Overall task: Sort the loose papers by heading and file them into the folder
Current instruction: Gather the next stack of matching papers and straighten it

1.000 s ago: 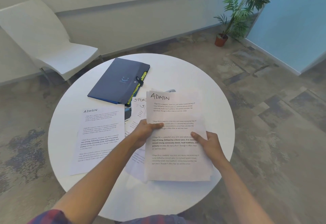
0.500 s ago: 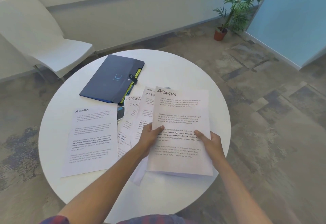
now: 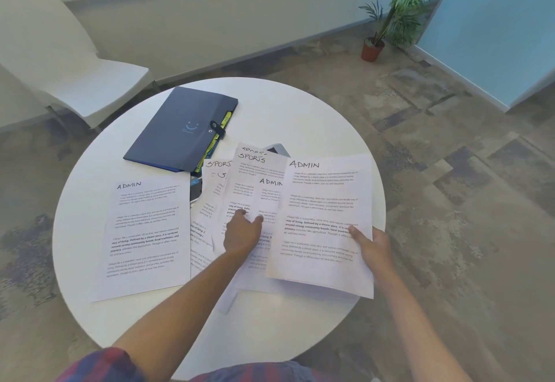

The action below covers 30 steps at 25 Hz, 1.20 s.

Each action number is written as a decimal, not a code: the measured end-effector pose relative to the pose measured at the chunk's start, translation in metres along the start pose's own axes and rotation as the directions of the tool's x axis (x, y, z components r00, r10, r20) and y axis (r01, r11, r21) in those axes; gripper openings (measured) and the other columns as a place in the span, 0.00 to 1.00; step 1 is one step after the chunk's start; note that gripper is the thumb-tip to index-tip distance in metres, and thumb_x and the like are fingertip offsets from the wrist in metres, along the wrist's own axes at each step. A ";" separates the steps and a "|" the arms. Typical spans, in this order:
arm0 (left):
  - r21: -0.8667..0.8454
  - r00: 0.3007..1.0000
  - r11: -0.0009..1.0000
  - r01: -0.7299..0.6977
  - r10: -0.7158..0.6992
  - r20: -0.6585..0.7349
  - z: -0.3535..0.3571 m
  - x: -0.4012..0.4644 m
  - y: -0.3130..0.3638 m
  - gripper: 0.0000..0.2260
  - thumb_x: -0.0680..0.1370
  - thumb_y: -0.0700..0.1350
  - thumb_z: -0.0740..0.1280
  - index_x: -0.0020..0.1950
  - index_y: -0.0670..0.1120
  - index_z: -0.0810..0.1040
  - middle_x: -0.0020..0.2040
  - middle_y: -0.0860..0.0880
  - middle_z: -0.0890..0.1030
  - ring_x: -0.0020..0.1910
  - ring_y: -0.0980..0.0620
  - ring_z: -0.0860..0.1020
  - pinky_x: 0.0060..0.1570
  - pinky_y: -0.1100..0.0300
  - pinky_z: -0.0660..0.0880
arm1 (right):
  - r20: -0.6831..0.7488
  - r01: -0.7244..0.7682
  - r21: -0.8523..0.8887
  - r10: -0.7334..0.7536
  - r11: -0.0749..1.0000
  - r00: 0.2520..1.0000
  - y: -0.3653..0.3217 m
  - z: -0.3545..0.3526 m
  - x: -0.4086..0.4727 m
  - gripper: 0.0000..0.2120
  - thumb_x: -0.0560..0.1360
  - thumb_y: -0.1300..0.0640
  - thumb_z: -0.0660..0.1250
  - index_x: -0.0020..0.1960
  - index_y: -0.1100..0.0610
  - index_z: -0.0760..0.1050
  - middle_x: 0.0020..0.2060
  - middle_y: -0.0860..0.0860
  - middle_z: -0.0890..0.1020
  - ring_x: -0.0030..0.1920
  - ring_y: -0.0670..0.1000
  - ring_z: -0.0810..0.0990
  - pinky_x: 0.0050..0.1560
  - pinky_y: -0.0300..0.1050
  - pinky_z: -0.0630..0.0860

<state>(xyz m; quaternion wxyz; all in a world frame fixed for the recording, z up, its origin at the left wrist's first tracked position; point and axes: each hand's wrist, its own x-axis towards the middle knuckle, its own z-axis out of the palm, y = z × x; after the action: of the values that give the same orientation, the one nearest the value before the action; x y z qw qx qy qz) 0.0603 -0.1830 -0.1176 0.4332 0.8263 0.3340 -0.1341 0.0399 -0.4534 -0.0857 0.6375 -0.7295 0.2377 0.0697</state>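
I sit at a round white table (image 3: 300, 105); beyond its far left edge stands a white chair (image 3: 60, 60), its seat turned toward the table; a pale wall (image 3: 210, 6) runs behind it; at the far right a leafy green plant (image 3: 402, 0) rises from a small terracotta pot (image 3: 371, 50) on the floor, beside a blue wall (image 3: 495, 21); the floor (image 3: 450, 186) is patchy grey and brown carpet; my checked red and blue shirt (image 3: 108, 365) shows at the bottom edge.
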 end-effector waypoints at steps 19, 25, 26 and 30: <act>0.140 0.978 0.968 -0.207 0.208 0.009 0.002 0.015 -0.011 0.25 0.71 0.44 0.75 0.63 0.46 0.68 0.52 0.45 0.81 0.46 0.45 0.79 0.47 0.53 0.75 | 0.034 -0.021 0.035 0.020 0.999 0.999 -0.007 -0.008 0.001 0.08 0.79 0.61 0.68 0.57 0.59 0.80 0.48 0.53 0.85 0.45 0.53 0.84 0.36 0.37 0.81; -0.019 0.939 0.956 -0.294 0.292 0.184 -0.029 0.017 -0.006 0.18 0.75 0.39 0.69 0.63 0.47 0.70 0.54 0.50 0.80 0.51 0.45 0.82 0.51 0.50 0.80 | 0.094 -0.063 0.080 0.055 0.995 0.994 -0.008 0.006 -0.003 0.05 0.78 0.60 0.70 0.52 0.53 0.82 0.48 0.51 0.88 0.51 0.57 0.86 0.56 0.58 0.81; -0.051 0.928 0.950 -0.307 0.311 0.207 -0.035 0.015 -0.005 0.18 0.77 0.39 0.68 0.65 0.47 0.69 0.56 0.50 0.80 0.52 0.45 0.82 0.52 0.50 0.80 | 0.106 -0.069 0.087 0.059 0.994 0.993 -0.008 0.009 -0.005 0.06 0.78 0.59 0.70 0.53 0.53 0.82 0.49 0.52 0.88 0.52 0.57 0.86 0.57 0.58 0.80; -0.307 0.902 0.907 -0.288 0.365 0.230 -0.062 0.000 -0.001 0.16 0.79 0.38 0.65 0.65 0.51 0.70 0.58 0.48 0.82 0.50 0.47 0.84 0.51 0.44 0.81 | 0.167 -0.077 0.121 0.056 0.990 0.984 -0.011 0.022 -0.015 0.10 0.78 0.59 0.70 0.58 0.56 0.82 0.52 0.53 0.87 0.54 0.57 0.85 0.57 0.57 0.80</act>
<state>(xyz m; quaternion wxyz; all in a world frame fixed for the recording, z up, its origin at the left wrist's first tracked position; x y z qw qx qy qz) 0.0554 -0.1332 -0.0818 0.5995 0.7775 0.1391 -0.1294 0.0361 -0.4279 -0.0739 0.6974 -0.6708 0.2130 0.1352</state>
